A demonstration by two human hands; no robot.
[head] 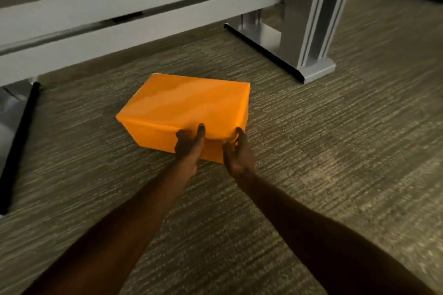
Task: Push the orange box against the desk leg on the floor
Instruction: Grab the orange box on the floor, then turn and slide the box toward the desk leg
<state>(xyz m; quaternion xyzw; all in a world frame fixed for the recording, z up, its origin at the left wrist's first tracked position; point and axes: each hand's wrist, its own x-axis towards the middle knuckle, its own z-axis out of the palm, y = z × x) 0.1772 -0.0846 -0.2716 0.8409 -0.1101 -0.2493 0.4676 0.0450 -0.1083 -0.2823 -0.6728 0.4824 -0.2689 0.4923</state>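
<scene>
Two hands meet the near end of the orange box (184,108). The left hand (189,148) lies against the near face with its thumb hooked over the top edge; the right hand (238,154) cups the near right corner, one fingertip up on the top edge. Each grip is a loose, half-curled press on the box rather than a closed clasp — the fingers behind the palms are hidden, so how far they wrap round cannot be told. Both bare forearms run back to the bottom of the frame, where they are cut off.

The box sits flat on the carpeted floor (335,151), turned at an angle, its lower near face partly covered by the hands. It is apart from the desk leg (311,19), a grey metal upright standing beyond it to the right, with open carpet between them. The leg's foot (314,70) rests on the carpet, and a small label on the upright reads "R". The leg's top is cut off by the frame edge.

A pale rail (134,17) crosses the upper left — blurred. At the far left a black bar (19,146) lies on the floor, partly out of frame.
</scene>
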